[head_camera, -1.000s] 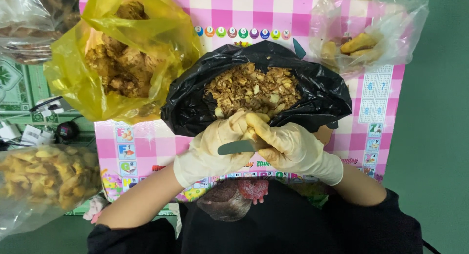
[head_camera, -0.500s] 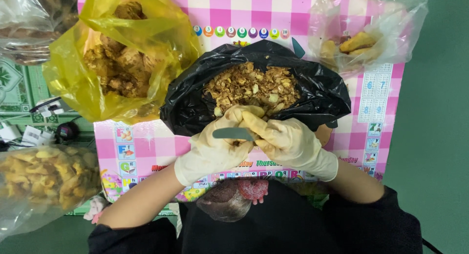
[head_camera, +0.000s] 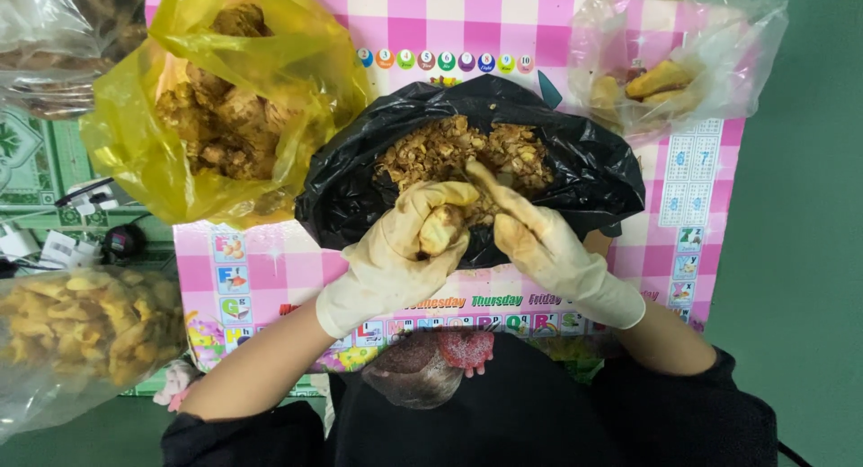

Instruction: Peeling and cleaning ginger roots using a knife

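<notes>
Knife seen earlier between hands now gone from view. Pale root piece [head_camera: 442,231] clasped in left hand [head_camera: 409,251]; right hand [head_camera: 530,242] half-open, nothing visibly held, over black bag [head_camera: 360,184] at frame centre; trimming apparently paused.

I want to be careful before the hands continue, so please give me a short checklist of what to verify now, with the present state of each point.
1. Left hand grips the yellowish piece firmly: ok, the gloved fingers curl around it.
2. Right hand is over the black bag, so scraps would fall inside: ok.
3. Black bag is open with its peelings inside the rim: ok.
4. Knife position in the right hand: cannot tell, no blade shows now.
5. Gloves whole on both hands: cannot tell; they are stained, but no tear shows.
6. Yellow bag and clear bag stay apart from the hands: ok.
</notes>
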